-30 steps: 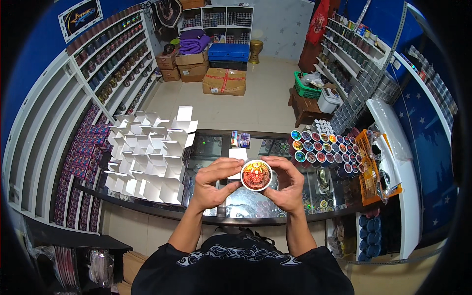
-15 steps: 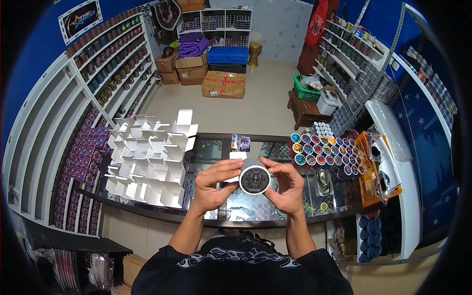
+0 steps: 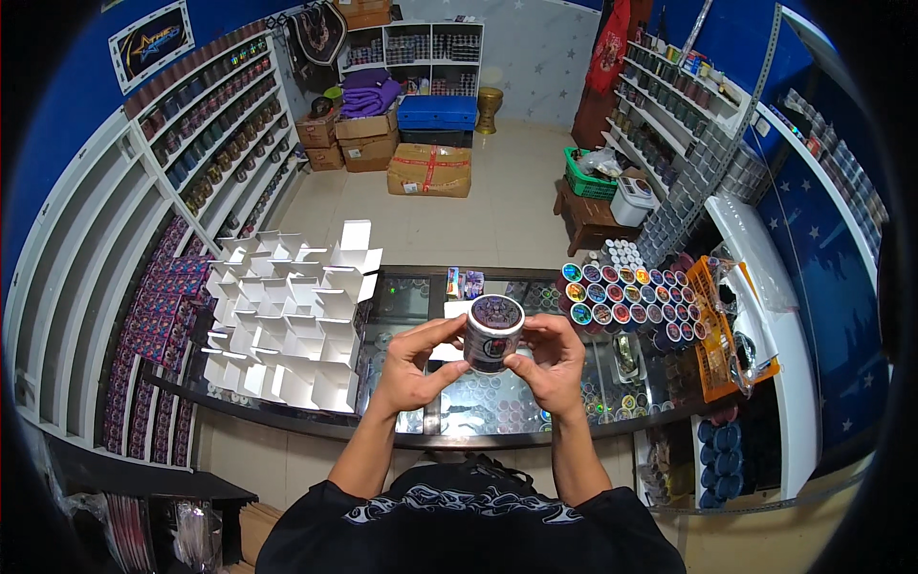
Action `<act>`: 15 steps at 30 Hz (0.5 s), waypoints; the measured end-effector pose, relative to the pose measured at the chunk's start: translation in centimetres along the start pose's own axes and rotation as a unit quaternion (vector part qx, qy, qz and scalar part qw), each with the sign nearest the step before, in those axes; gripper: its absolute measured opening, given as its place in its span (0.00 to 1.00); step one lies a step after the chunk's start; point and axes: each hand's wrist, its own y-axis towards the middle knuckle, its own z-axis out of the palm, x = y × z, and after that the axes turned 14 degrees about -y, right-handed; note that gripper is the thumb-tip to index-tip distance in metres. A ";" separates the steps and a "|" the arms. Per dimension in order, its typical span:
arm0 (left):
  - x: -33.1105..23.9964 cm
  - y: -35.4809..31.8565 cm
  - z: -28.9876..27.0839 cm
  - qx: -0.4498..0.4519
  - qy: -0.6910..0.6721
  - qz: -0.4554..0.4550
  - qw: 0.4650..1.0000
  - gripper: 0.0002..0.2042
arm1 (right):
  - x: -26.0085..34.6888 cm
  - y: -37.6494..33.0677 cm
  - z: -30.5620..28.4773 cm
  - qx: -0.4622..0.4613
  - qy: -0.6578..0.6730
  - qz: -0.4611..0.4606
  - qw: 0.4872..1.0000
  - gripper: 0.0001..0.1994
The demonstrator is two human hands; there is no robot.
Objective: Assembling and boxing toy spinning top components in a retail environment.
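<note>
1. A small round jar (image 3: pixel 492 333) with a dark patterned lid is held up between both hands, above the near middle of the glass display counter (image 3: pixel 411 297).
2. The left hand (image 3: pixel 409 368) has its fingers curled, thumb and fingertips pressing the jar's left side.
3. The right hand (image 3: pixel 552 364) grips the jar's right side, fingers bent closely around it.
4. Open white cardboard boxes (image 3: pixel 287 320) crowd the counter's left end.
5. Rows of jars with colourful lids (image 3: pixel 626 292) stand at the counter's right end, just beside an orange basket (image 3: pixel 712 330).
</note>
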 end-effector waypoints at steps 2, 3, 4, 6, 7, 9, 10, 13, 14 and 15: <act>0.3 0.1 0.2 -0.013 -0.041 0.003 0.999 0.28 | 0.3 0.2 0.2 0.004 0.013 0.027 1.000 0.24; 0.4 0.1 0.3 -0.027 -0.081 0.005 0.996 0.29 | 0.6 0.3 0.2 0.005 0.014 0.028 1.000 0.24; 0.6 -0.1 0.3 -0.030 -0.109 0.002 0.994 0.30 | 0.8 0.4 0.2 0.030 0.038 0.034 0.998 0.26; 0.7 0.0 0.2 -0.029 -0.118 -0.007 0.993 0.30 | 0.5 0.2 -0.1 0.059 0.080 0.040 0.994 0.29; 0.7 0.1 0.2 -0.029 -0.126 -0.015 0.992 0.30 | 0.4 0.3 -0.1 0.058 0.079 0.041 0.994 0.29; 0.5 0.0 0.2 -0.037 -0.130 -0.022 0.991 0.30 | 0.3 0.4 0.0 0.063 0.087 0.034 0.994 0.30; 0.4 0.0 0.3 -0.043 -0.135 -0.027 0.990 0.31 | 0.5 0.4 0.1 0.064 0.088 0.035 0.993 0.30; 0.3 -0.2 0.2 -0.048 -0.152 -0.043 0.986 0.30 | 0.5 0.5 0.6 0.059 0.114 0.046 0.991 0.32; 0.4 -0.1 0.1 -0.048 -0.152 -0.044 0.986 0.30 | 0.3 0.5 0.5 0.064 0.111 0.055 0.990 0.32; 0.5 -0.1 0.1 -0.043 -0.148 -0.038 0.987 0.30 | 0.2 0.6 0.5 0.068 0.109 0.063 0.990 0.33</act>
